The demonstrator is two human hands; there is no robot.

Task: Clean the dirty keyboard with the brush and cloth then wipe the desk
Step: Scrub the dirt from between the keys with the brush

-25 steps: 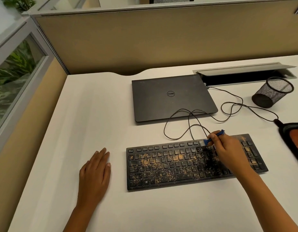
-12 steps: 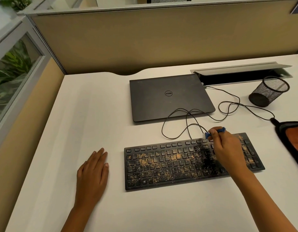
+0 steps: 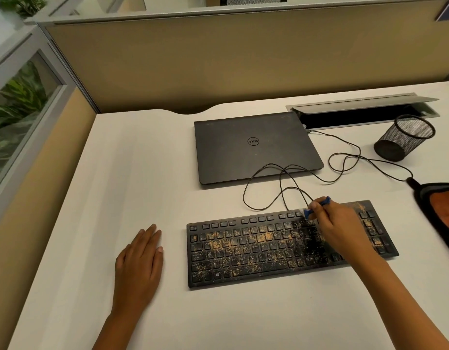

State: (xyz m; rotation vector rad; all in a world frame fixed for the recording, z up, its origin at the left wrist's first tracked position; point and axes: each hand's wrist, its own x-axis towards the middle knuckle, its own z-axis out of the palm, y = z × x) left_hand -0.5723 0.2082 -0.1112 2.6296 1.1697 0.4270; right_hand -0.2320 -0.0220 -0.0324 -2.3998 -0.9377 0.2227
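Note:
A black keyboard (image 3: 256, 251) speckled with orange-brown dust lies on the white desk (image 3: 117, 173). My right hand (image 3: 339, 228) hovers over its upper right part and pinches a small blue brush (image 3: 317, 205), whose head touches the top key row. A darker, less dusty patch shows under the hand. My left hand (image 3: 140, 263) lies flat on the desk, left of the keyboard and apart from it. An orange and dark cloth (image 3: 443, 205) sits at the right edge, partly cut off.
A closed dark laptop (image 3: 253, 145) lies behind the keyboard. The thin black cable (image 3: 344, 162) loops between them toward an open cable hatch (image 3: 364, 109). A black mesh pen cup (image 3: 405, 138) lies tipped at the back right. Beige partitions wall the desk's back and left.
The brush and my right hand shifted slightly along the keyboard's top row. My left hand stayed put. The view moved a little.

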